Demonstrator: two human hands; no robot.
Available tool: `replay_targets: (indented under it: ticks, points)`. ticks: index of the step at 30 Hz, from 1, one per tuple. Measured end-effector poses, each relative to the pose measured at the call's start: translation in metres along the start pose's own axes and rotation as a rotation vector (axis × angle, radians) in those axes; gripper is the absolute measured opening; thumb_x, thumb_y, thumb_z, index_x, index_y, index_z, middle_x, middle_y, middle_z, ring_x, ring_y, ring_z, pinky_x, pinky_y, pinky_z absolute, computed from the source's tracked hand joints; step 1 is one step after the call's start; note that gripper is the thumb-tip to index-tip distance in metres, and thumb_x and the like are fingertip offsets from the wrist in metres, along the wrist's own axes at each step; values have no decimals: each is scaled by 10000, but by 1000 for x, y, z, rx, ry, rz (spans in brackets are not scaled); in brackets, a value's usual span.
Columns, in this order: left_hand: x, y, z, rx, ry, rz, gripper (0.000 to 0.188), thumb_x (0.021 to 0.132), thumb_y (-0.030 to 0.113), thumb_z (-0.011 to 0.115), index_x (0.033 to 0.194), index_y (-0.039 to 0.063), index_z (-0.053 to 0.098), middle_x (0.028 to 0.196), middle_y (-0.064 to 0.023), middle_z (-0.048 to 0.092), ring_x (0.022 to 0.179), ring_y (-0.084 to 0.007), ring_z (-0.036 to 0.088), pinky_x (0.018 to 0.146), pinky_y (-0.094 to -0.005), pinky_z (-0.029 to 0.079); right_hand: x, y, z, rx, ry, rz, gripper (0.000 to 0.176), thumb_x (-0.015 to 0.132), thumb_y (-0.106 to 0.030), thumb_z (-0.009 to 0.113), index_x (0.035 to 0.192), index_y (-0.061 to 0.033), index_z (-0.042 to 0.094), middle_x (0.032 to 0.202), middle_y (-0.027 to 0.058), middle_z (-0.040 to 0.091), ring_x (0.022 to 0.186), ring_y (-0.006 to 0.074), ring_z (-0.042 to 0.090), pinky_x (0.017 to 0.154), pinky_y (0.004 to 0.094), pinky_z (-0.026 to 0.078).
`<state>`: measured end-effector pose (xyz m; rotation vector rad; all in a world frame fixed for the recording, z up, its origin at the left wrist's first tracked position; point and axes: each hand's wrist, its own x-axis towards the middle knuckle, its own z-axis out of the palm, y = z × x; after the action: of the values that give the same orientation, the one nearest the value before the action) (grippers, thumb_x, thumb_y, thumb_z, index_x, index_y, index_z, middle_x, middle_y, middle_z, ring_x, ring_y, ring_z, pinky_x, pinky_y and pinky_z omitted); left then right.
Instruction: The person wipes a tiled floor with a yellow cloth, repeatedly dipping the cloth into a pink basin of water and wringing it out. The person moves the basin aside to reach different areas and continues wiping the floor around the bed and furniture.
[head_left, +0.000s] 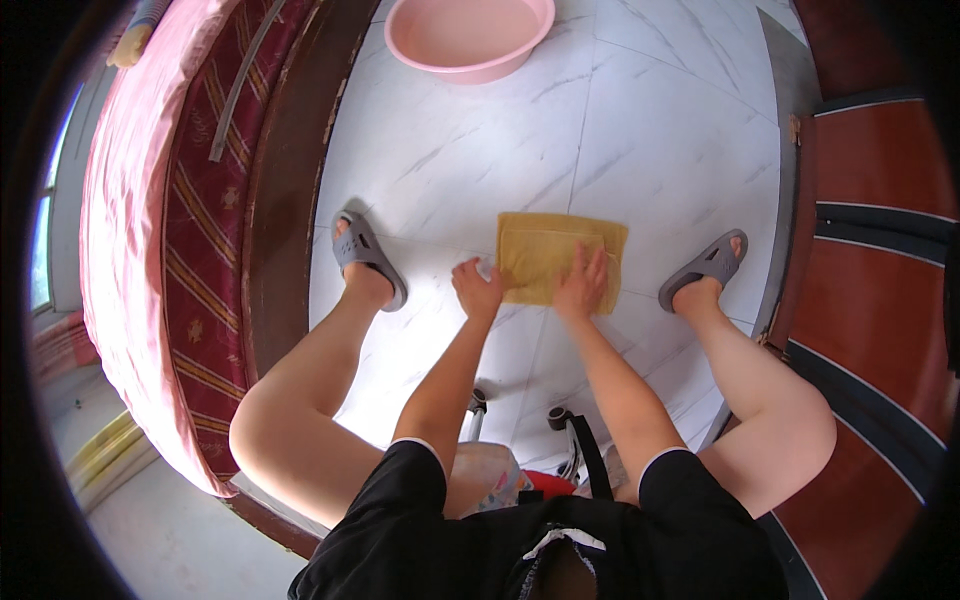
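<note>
A folded yellow cloth (544, 251) lies flat on the white marble-patterned tile floor between my feet. My right hand (583, 285) rests on the cloth's right part with its fingers spread. Just off the cloth's left edge is my left hand (478, 289), fingers apart and holding nothing; whether its thumb touches the edge I cannot tell.
A pink plastic basin (471, 71) stands on the floor ahead. Grey slippers (369, 259) (703, 270) are on my feet. On the left is a bed with a pink sheet (124, 247); red-brown furniture panels (877, 292) line the right. Chair casters (559, 418) are below me.
</note>
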<state>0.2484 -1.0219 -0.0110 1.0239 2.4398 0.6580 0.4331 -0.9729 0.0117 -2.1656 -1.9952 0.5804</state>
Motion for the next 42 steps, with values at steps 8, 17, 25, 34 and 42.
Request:
replay_targets:
  ticks: [8,17,25,34,42]
  points:
    - [90,0,-63,406,-365,-122,1189,668,397,875,1559,127,137,1552,-382,19,1434,-570,68,1076,-668,278,62,15,20,-80,105,344,682,974,-382,459,1554,-118,216,1628,160,155,1515,289,97,1161,576,154]
    - [89,-3,-64,356,-295,-79,1207,589,319,932,1535,106,213,1525,-407,66,1405,-605,121,990,-639,416,227,-7,10,-365,146,-4,628,970,-387,459,1543,-198,285,1621,77,224,1502,278,163,1155,601,162]
    - [88,-5,-60,390,-265,-74,1209,562,309,941,1529,118,241,1527,-392,87,1401,-597,144,976,-627,455,79,-134,57,-165,-135,-928,605,900,-269,558,1473,-140,412,1572,84,328,1464,262,264,1172,560,164]
    - [91,-7,-61,395,-311,-156,1227,575,349,931,1552,175,208,1566,-333,72,1442,-533,113,1033,-575,436,-8,-4,13,-203,-244,-666,659,844,-259,616,1461,-124,428,1551,95,359,1454,280,285,1155,551,215]
    - [90,-5,-59,388,-303,-160,1223,571,332,933,1550,173,216,1562,-338,72,1434,-544,117,1045,-582,420,204,-124,58,-231,127,-347,668,945,-278,470,1546,-93,245,1629,109,186,1500,272,159,1192,536,116]
